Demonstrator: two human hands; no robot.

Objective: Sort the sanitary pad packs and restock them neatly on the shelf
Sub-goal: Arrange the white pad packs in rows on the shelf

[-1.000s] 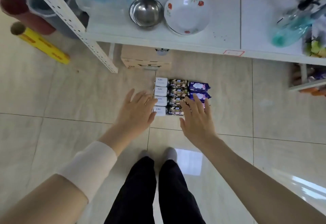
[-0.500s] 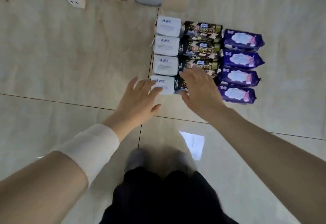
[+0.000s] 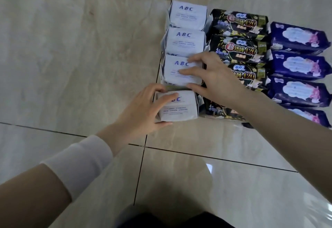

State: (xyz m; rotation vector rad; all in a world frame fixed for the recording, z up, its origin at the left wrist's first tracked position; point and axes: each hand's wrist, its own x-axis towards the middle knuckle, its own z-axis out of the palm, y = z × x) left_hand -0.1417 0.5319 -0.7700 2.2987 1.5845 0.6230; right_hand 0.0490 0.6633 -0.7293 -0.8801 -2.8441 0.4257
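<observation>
My left hand [image 3: 142, 109] low, fingers curled over nearest white pack [image 3: 181, 111], thumb under near edge, white sleeve [image 3: 80, 163] on forearm. My right hand [image 3: 215, 80] angled leftward, index and thumb spanning next white pack [image 3: 169, 74]; forearm bare.

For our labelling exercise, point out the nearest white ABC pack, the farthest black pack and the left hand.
nearest white ABC pack [image 3: 181, 110], head view, printed top face.
farthest black pack [image 3: 239, 22], head view, its gold lettering.
left hand [image 3: 142, 109], head view, back of hand.
</observation>
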